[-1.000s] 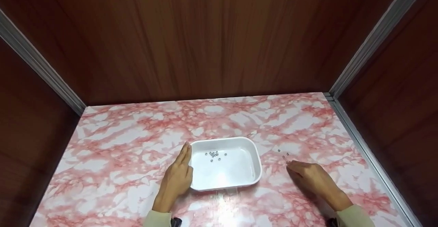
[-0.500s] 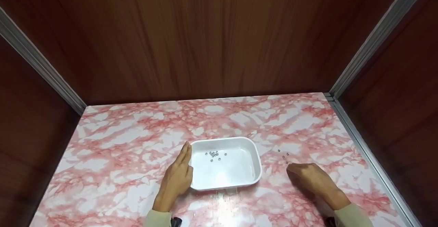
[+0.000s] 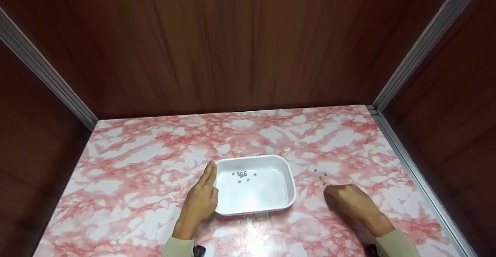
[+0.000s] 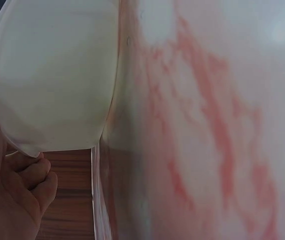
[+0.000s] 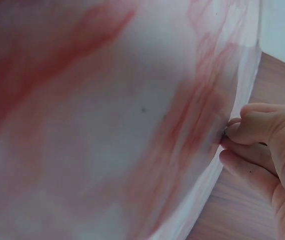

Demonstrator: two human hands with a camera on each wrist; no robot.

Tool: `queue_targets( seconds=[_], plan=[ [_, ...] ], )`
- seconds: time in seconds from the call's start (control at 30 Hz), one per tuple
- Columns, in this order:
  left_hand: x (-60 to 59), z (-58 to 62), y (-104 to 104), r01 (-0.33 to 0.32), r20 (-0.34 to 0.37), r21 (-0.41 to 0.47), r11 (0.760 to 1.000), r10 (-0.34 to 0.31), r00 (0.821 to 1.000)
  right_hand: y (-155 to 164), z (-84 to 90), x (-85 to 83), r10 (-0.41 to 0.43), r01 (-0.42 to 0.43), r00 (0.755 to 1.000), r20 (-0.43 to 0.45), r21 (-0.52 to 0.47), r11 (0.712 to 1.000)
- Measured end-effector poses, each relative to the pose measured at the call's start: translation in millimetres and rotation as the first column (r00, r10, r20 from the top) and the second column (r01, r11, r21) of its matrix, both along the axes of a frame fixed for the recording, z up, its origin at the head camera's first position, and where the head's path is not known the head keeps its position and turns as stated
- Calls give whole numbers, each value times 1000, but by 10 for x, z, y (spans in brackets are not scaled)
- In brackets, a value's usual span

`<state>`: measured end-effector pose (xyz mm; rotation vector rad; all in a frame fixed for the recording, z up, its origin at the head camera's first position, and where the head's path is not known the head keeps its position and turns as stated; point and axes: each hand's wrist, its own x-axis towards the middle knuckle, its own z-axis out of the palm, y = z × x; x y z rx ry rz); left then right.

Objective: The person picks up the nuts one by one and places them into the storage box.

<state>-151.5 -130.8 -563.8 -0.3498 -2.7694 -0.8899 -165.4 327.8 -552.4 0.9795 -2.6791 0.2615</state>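
A white rectangular tray (image 3: 267, 195) stands mid-table with several small metal nuts (image 3: 242, 174) on its floor. My left hand (image 3: 199, 199) holds its left side; two fingers lie along the rim in the head view, while curled fingers (image 4: 42, 175) meet the tray's corner in the left wrist view. To the right of the tray, my right hand (image 3: 354, 202) is down at the table. Its thumb and fingertips pinch a tiny dark metal nut (image 5: 225, 132), mostly covered by the fingers. Just beyond them lie several loose nuts (image 3: 320, 177).
The table (image 3: 155, 164) has a red and white marbled top. Dark wood panels (image 3: 248, 47) enclose it at the back and both sides, with metal frame strips (image 3: 418, 43) at the corners. Clear tape (image 3: 254, 220) shows in front of the tray.
My right hand has drawn back very slightly, so the nearest loose nut shows more fully beyond the fingertips. The left hand and tray look unchanged.
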Motion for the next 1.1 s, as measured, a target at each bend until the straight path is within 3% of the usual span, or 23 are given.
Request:
queue_targets(
  seconds=[0.3,0.63,0.73,0.9,1.1],
  plan=[
    [19,-32,-12,13,-5,-10,1000,-13,1000,4,-67,52,-17,22,994,-104,47,999],
    [-21,8,-21,-6,2,-28,1000,6,1000,11,-2,30,-57,57,998,-4,-24,998],
    [-26,4,-25,-9,-4,-23,1000,9,1000,28,5,43,-53,51,997,-51,-30,998],
    [-12,-24,-17,7,-28,0,1000,-7,1000,81,6,49,21,-28,980,-196,-32,999],
    [-18,-32,-4,22,-27,30,999,-22,999,64,26,3,16,-36,977,-211,-90,995]
  ],
)
